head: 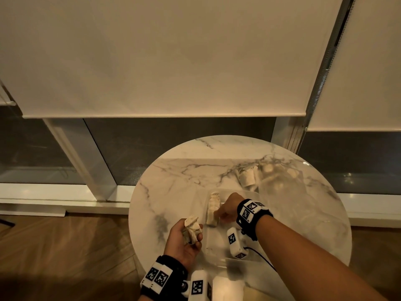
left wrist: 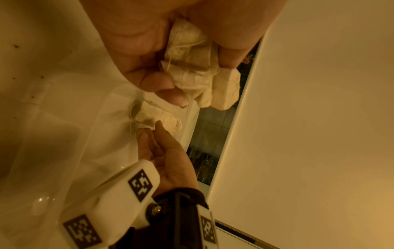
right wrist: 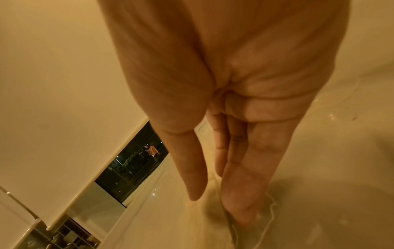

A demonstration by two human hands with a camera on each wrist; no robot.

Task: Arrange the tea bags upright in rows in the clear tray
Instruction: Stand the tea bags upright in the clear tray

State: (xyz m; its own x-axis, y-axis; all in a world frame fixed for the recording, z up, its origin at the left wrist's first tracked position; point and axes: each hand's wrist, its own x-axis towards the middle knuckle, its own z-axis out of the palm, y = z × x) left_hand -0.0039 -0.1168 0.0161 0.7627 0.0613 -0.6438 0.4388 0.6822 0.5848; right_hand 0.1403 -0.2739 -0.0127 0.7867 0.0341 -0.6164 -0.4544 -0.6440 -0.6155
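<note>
A short row of pale, crumpled paper tea bags (head: 213,208) stands along the left side of the clear shallow plastic tray (head: 239,260), which sits on the near part of the round white marble-patterned table (head: 180,181). The bags are cream-coloured with thin strings and soft creased tops, pressed close against one another. A second bunch of the same cream tea bags (head: 192,230) sits just left of the tray, bundled in the left hand (head: 184,242), whose fingers and thumb curl round them with the palm turned up; in the left wrist view their loose strings (left wrist: 170,65) trail across the folds. The right hand (head: 227,208) reaches over the tray from the right, its fingers extended and close together, the fingertips (left wrist: 147,133) touching the near end of the row, holding nothing that can be seen. Beyond the tray, toward the far right of the table, more cream tea bags (head: 248,177) lie beside a crinkled clear plastic bag (head: 280,181).
</note>
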